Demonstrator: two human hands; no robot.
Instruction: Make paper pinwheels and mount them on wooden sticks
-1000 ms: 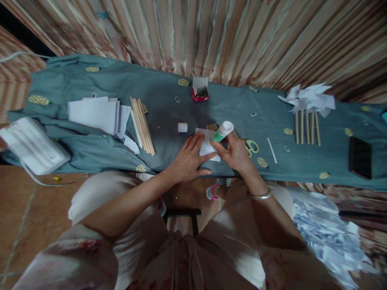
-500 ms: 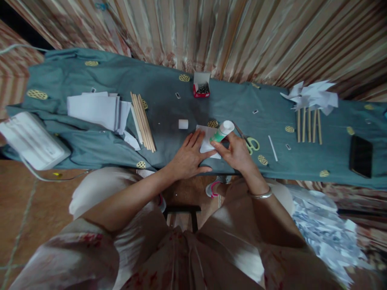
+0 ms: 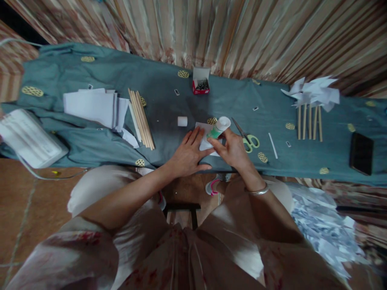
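A small white sheet of paper (image 3: pixel 202 127) lies near the front edge of the cloth-covered table. My left hand (image 3: pixel 189 155) rests flat on the paper's left part, fingers spread. In my right hand (image 3: pixel 232 149) is a green and white glue stick (image 3: pixel 220 125), held tilted with its lower end down at the paper; the contact point is hidden by my fingers. Its white cap (image 3: pixel 182 121) lies on its side to the left. Scissors with green handles (image 3: pixel 248 141) lie just right of my right hand.
An open red box (image 3: pixel 201 85) of small metal pieces stands at the back. To the left are wooden sticks (image 3: pixel 141 121), stacked paper (image 3: pixel 90 108) and a white device (image 3: pixel 34 139). Paper pinwheels (image 3: pixel 314 94), a paper strip (image 3: pixel 273 145) and a black phone (image 3: pixel 361 154) lie right.
My right hand and the glue stick have shifted slightly left over the paper, showing more of the scissors. The left hand stays pressed on the sheet.
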